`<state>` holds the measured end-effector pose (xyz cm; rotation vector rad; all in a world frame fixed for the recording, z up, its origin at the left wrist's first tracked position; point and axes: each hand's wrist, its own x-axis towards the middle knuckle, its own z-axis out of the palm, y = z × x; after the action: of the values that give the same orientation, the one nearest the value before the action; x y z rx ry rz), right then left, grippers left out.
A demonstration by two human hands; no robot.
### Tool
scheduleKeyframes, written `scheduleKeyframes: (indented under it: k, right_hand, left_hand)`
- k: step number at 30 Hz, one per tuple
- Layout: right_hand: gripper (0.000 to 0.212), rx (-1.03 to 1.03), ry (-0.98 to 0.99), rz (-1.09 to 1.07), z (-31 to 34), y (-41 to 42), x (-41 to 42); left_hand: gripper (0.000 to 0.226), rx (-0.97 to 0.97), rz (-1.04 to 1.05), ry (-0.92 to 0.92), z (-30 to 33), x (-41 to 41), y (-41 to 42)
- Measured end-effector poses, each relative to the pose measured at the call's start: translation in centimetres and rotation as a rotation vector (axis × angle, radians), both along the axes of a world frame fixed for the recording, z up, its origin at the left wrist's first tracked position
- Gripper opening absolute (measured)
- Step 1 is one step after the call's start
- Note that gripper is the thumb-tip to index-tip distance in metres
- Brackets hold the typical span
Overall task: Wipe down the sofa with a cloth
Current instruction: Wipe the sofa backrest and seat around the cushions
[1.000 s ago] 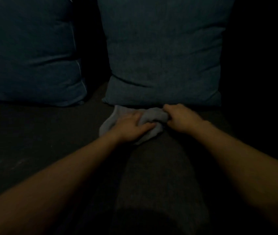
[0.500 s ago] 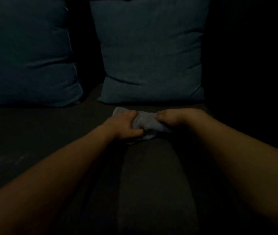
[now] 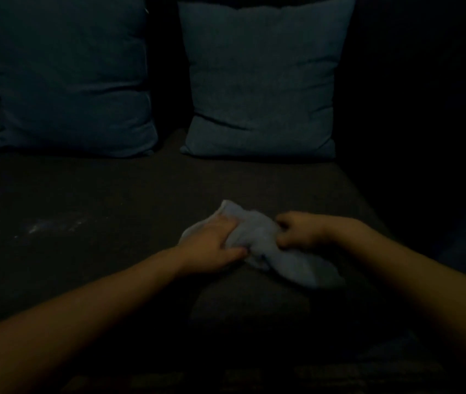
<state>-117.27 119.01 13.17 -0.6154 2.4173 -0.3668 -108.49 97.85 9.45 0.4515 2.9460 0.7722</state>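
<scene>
Two hands on one pale cloth [image 3: 257, 237], head view — left hand [image 3: 212, 245] pressing it flat to the sofa seat [image 3: 112, 194], right hand [image 3: 297, 231] fisted on its bunched edge, likely gathering a fresh wiping face. Two cushions [image 3: 257, 81] stand behind — well apart.

Hands [image 3: 212, 245] apparently bunching cloth [image 3: 257, 240].

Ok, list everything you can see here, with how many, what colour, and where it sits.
cushions: two, dark blue, upright at the back of the seat, one left, one right
sofa seat: one, dark brown, across the middle of the view
pale smudges: a few, whitish, on the seat's left part
cloth: one, light grey, bunched on the seat
left hand: one, grip closed on the cloth
right hand: one, grip closed on the cloth
</scene>
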Motion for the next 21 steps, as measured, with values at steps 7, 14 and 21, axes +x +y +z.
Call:
scheduleKeyframes:
  k: [7, 14, 21]
  right_hand:
    - [0.020, 0.090, -0.277, 0.147, 6.6, -4.0, 4.3]
    - [0.021, -0.051, 0.467, 0.037, 11.5, -13.6, -4.6]
    - [0.039, -0.013, 0.630, 0.066, 1.8, -20.9, -10.9]
  left_hand:
    - [0.024, 0.069, -0.156, -0.272, 6.5, 4.2, -4.1]
    - [0.039, -0.274, 0.162, 0.223, 12.2, -4.8, -10.2]
    - [0.048, -0.419, 0.336, 0.128, 7.3, -12.9, -16.7]
